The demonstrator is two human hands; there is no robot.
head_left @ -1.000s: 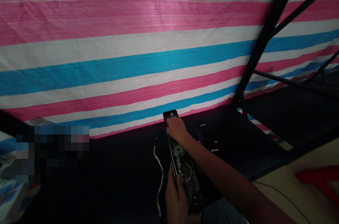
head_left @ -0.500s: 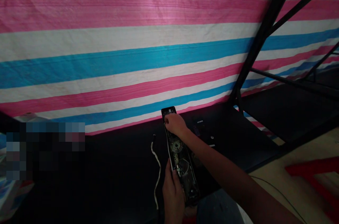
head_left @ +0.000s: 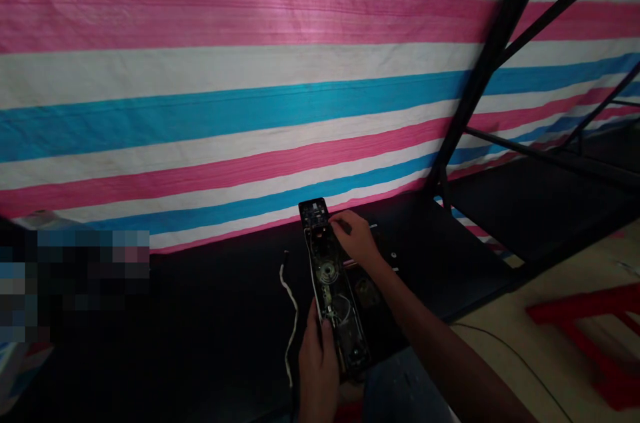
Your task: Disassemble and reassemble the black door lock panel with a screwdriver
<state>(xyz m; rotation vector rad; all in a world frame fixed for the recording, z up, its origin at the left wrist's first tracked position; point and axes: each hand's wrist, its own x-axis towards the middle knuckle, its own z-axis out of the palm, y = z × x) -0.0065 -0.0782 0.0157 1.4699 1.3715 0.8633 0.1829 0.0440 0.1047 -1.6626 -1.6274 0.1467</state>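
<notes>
A long, narrow black device (head_left: 330, 283) lies opened on the dark table (head_left: 200, 316), its inner parts and wiring showing. My left hand (head_left: 316, 362) is closed on its near end, thumb on the edge. My right hand (head_left: 356, 234) rests at the right side of its far end with the fingers curled; what they grip, if anything, is hidden. A white cord (head_left: 290, 316) lies just left of the device.
A pink, blue and white striped tarp (head_left: 240, 96) hangs behind the table. Black metal frame bars (head_left: 480, 83) rise at the right. Small dark parts (head_left: 385, 256) lie right of the device. A red stool (head_left: 595, 336) stands on the floor at right.
My right hand has shifted from on top of the device's far end to its right side, uncovering more of the inside. My left hand stays on the near end.
</notes>
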